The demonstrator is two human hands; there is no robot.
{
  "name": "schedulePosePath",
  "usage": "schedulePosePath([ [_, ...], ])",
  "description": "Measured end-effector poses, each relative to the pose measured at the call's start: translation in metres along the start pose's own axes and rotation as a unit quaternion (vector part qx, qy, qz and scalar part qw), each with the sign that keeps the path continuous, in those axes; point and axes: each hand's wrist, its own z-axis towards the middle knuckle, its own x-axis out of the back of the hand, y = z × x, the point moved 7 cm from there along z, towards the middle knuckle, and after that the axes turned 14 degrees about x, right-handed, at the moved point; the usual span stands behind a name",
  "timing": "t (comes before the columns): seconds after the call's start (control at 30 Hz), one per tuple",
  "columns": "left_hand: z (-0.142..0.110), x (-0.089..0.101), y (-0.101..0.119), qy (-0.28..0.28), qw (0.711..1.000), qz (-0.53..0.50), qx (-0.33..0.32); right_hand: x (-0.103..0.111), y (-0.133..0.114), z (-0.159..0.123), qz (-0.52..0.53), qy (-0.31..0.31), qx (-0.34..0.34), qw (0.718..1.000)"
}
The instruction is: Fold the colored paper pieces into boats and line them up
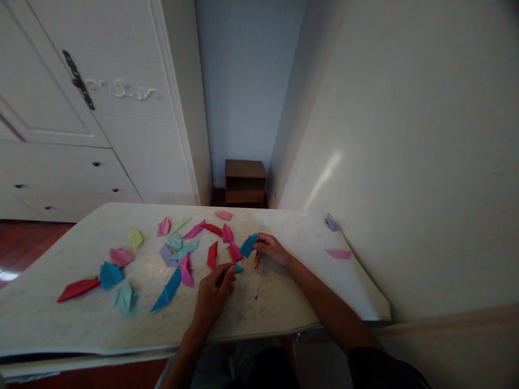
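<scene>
My right hand (271,250) pinches a blue folded paper piece (248,246) by its right end, just above the table. Lower and to the left, my left hand (214,289) has its fingers closed together. A small blue paper tip (239,268) sticks out past those fingertips; the rest of that piece is hidden behind the hand. Close by lie a magenta folded paper (234,253), another magenta one (227,233) and a red folded strip (212,255).
Several folded papers are scattered over the left of the white table (284,308), among them a long blue strip (167,292) and a red one (79,289). A pink piece (339,254) and a purple piece (331,222) lie by the right wall. A white wardrobe (121,124) stands behind.
</scene>
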Motion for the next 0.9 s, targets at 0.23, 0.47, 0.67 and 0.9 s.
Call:
schedulePosePath([
  [0.23, 0.002, -0.001, -0.001, -0.014, 0.999, 0.035, -0.020, 0.051, -0.035, -0.006, -0.060, 0.172, 0.083, 0.980],
  [0.47, 0.006, -0.002, -0.008, -0.010, 0.997, 0.067, -0.034, 0.138, -0.090, -0.037, -0.298, 0.282, 0.044, 0.911],
  [0.67, 0.004, -0.003, -0.002, 0.011, 0.990, 0.113, -0.081, 0.223, -0.122, -0.077, -0.469, 0.287, -0.122, 0.826],
  [0.9, 0.003, -0.003, 0.004, 0.012, 0.985, 0.136, -0.107, 0.260, -0.115, -0.092, -0.581, 0.245, -0.243, 0.737],
])
